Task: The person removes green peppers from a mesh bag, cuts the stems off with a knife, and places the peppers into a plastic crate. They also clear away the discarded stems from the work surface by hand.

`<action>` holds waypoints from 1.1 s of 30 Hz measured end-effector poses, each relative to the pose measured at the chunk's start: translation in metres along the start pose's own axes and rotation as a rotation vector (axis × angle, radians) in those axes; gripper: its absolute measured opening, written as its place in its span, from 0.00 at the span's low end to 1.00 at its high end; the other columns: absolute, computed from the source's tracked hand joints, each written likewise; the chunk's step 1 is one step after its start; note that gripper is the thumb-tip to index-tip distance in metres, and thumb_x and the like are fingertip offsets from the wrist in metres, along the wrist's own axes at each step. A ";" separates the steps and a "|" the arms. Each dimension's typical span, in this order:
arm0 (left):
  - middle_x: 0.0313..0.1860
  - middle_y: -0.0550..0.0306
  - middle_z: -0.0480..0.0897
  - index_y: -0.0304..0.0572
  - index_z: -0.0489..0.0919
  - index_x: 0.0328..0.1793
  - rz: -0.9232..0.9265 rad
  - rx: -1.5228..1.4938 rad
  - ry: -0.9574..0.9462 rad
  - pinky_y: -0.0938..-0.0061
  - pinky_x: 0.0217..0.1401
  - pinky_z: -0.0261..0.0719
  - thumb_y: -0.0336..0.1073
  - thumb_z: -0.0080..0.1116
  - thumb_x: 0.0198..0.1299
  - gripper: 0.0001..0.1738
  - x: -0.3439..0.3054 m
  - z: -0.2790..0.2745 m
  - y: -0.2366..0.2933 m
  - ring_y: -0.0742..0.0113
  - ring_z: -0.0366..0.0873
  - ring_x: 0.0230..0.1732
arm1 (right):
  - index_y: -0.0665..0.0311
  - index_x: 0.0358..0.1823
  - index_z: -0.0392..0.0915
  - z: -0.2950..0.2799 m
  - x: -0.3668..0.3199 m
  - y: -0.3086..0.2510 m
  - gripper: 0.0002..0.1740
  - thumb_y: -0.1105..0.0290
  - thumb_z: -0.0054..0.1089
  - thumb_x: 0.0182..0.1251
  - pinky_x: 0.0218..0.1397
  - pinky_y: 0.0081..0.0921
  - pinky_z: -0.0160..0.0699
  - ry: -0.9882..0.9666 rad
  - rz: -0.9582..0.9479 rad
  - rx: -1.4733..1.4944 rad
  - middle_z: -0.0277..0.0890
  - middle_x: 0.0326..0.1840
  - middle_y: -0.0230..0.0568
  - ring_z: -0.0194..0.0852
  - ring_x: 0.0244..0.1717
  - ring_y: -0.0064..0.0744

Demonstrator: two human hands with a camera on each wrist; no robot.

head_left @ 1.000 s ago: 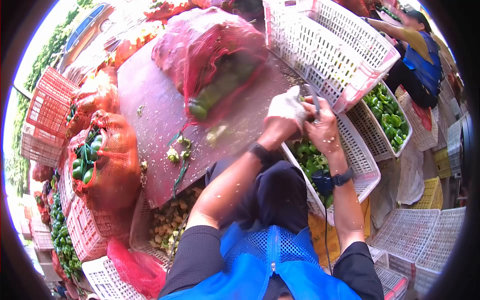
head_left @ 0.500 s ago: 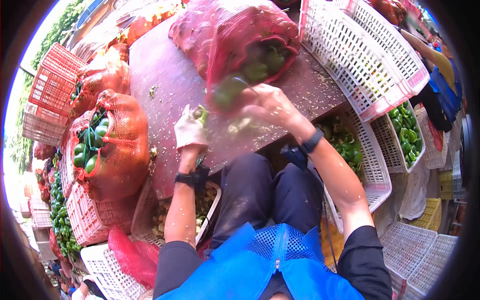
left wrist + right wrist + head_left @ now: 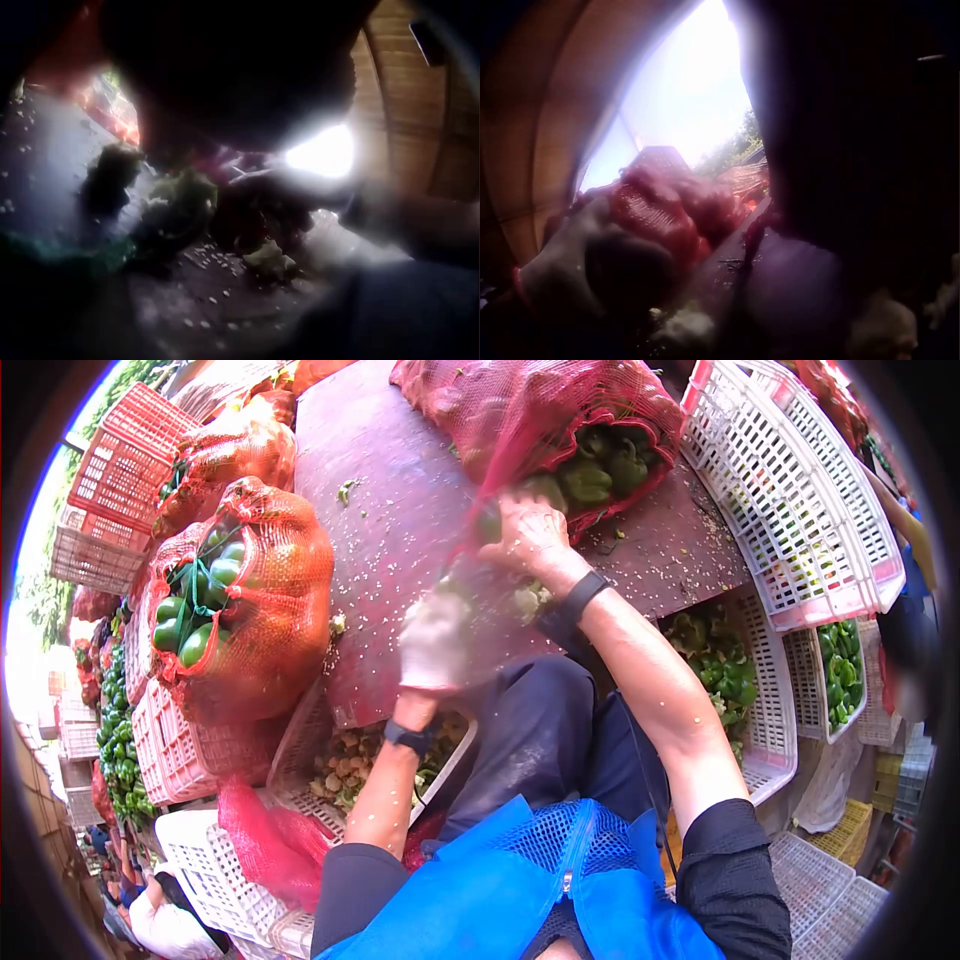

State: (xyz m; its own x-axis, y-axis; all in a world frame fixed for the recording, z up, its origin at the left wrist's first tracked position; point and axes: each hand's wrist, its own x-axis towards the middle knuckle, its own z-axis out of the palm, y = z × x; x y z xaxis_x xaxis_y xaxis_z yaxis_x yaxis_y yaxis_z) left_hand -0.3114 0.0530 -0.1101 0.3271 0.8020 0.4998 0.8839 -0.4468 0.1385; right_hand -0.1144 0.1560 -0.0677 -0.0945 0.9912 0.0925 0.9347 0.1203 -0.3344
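Note:
In the head view my right hand [image 3: 535, 535] is bare and reaches to the mouth of a red mesh bag [image 3: 545, 420]. Its fingers grip a green pepper [image 3: 488, 520] there, and several more green peppers [image 3: 590, 475] show in the opening. My left hand [image 3: 433, 645], in a white glove, is a motion blur low over the board [image 3: 385, 530]. A green smear overlaps its fingertips; I cannot tell whether the hand holds it. A pale green scrap [image 3: 530, 600] lies between the hands. The dark left wrist view shows green pieces [image 3: 184, 206] close by.
An orange mesh bag [image 3: 285, 610] of peppers stands left of the board. White crates [image 3: 790, 490] stack at the right, above a crate [image 3: 770, 710] of peppers. A crate [image 3: 455, 745] of pale scraps sits below the board. Pale seeds dot the board.
My hands first worked together over the right-hand crate, then parted. The right hand went to the bag's mouth; the left moved over the board. The head view has shifted, so the bag sits further right.

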 end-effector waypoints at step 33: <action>0.41 0.43 0.85 0.41 0.84 0.45 -0.076 -0.375 0.001 0.58 0.49 0.80 0.32 0.57 0.59 0.11 0.082 0.002 0.019 0.45 0.83 0.43 | 0.68 0.56 0.81 -0.059 -0.054 0.045 0.32 0.55 0.75 0.52 0.46 0.30 0.82 0.075 0.281 0.949 0.85 0.37 0.41 0.84 0.39 0.32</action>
State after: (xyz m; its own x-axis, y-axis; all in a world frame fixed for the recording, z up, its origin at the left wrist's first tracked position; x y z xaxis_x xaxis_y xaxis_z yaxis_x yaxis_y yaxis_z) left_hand -0.2671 0.1104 -0.0680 0.2652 0.8380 0.4770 0.7216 -0.5005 0.4782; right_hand -0.0472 0.1042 -0.0319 0.1413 0.9883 -0.0573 0.2553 -0.0923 -0.9625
